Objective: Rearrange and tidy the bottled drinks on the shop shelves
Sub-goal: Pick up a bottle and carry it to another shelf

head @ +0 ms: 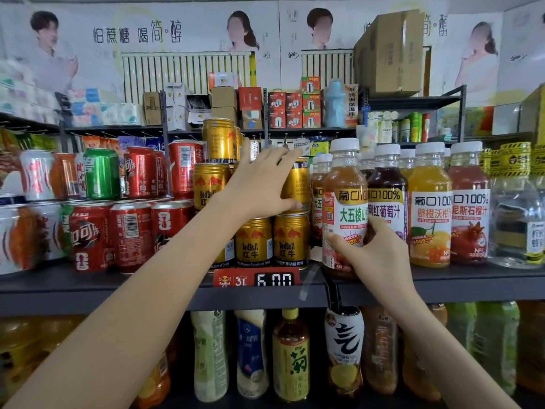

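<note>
A: What lies nearest?

B: Two bare forearms reaching up from the bottom edge. Under them, the lower shelf row – a yellow-capped chrysanthemum tea bottle (291, 354) and a white-labelled bottle (344, 346) with black brush lettering; the bottles at both ends blur out.

A: And the hands?

B: The right hand (374, 254) is wrapped round the lower part of a hawthorn juice bottle (344, 202), thumb on the label, fingers curled behind it. The bottle stands upright at the front edge of the grey shelf (118, 293), touching the grape juice bottle (387, 196) beside it. The left hand (262, 184) has its fingers spread over a gold Red Bull can (296, 184) in the second tier, thumb beneath – whether it truly grips, I cannot tell.

A: The shelf itself?

B: Dark grey, with a red price tag (256, 278) reading 6.00 on its lip. Red cola cans (129, 234) stacked to the left, an orange juice bottle (430, 208) and a pomegranate juice bottle (469, 205) to the right.

A: Farther back?

B: An upper shelf with small boxes, tissue packs and a large cardboard carton (389, 51), then wall posters. The shelf's far corners smear with the lens.
</note>
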Tool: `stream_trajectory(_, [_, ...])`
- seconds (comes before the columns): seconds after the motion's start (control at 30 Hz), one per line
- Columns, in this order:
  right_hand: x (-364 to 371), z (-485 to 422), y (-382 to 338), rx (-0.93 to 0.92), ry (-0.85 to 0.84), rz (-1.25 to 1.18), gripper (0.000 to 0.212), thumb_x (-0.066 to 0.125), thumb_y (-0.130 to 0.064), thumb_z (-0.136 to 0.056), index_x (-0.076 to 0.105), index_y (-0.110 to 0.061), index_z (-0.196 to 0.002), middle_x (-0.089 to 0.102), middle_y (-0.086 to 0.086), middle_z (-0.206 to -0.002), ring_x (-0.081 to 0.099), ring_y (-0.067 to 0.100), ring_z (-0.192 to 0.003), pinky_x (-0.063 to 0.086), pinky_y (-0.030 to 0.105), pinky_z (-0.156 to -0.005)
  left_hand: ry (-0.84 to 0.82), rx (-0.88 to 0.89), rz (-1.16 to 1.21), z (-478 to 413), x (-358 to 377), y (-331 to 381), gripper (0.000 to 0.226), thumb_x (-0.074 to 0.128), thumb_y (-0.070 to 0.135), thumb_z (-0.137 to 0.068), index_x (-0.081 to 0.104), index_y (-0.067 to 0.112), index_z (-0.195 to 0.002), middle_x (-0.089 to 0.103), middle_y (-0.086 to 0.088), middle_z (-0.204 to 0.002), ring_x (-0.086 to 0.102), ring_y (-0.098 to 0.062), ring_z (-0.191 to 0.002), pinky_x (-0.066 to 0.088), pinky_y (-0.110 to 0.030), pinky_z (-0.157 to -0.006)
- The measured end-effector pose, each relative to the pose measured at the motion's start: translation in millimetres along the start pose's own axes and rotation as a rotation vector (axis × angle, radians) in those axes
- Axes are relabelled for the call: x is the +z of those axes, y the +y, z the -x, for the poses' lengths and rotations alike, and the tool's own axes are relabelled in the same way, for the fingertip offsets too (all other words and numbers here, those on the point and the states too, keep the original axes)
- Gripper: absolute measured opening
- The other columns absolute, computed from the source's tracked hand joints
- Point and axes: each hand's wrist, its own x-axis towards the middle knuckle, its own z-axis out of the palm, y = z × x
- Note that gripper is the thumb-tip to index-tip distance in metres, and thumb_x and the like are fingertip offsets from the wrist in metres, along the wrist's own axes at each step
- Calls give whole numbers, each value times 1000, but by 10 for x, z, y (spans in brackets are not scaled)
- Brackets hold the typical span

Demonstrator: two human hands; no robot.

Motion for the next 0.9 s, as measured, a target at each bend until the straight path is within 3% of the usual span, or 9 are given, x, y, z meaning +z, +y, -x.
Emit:
stream_trajectory(0.2, [137, -143, -105, -42, -5, 20, 41, 76, -39, -77, 59, -20, -108, 66, -5, -100, 61, 11, -93, 52, 28, -77, 130, 35, -88, 152, 157, -65, 96, 48, 70, -81, -2, 28, -152, 17, -4, -157, 13, -22, -146, -10, -65, -110])
stream_trajectory(0.37, [282, -268, -18, -15, -4, 76, 47, 76, -36, -76, 56, -14, -113, 66, -1, -105, 61, 17, -99, 53, 38, -84, 151, 12, -72, 173, 190, -57, 99, 46, 73, -80, -5, 28, -152, 20, -5, -156, 17, -21, -145, -12, -64, -109])
stream_trajectory(0.6, [370, -372, 61, 61, -29, 60, 44, 71, -29, -84, 50, -9, -116, 63, 3, -105, 59, 16, -89, 42, 18, -63, 202, 10, -91, 144, 240, -94, 99, 44, 76, -78, -4, 31, -152, 25, -3, -152, 18, -22, -144, -17, -64, -105])
stream_trajectory(0.7, [389, -418, 72, 85, -79, 68, 50, 71, -25, -84, 45, -7, -123, 61, 9, -115, 60, 21, -100, 46, 23, -74, 211, 20, -101, 145, 271, -103, 99, 41, 77, -78, -6, 30, -151, 22, -4, -155, 12, -25, -146, -16, -66, -104])
stream_trajectory(0.8, [375, -433, 90, 100, -138, 121, 71, 81, -18, -73, 38, -5, -128, 54, 13, -122, 55, 27, -113, 46, 31, -86, 231, 26, -97, 149, 297, -101, 97, 40, 77, -79, -3, 29, -152, 23, -6, -155, 14, -26, -146, -15, -66, -105])
stream_trajectory(0.9, [382, -436, 96, 95, -132, 139, 74, 83, -12, -70, 36, -2, -126, 52, 14, -123, 53, 27, -114, 43, 26, -81, 238, 23, -81, 146, 308, -102, 97, 41, 75, -79, -2, 29, -152, 24, -6, -154, 15, -26, -145, -17, -65, -105])
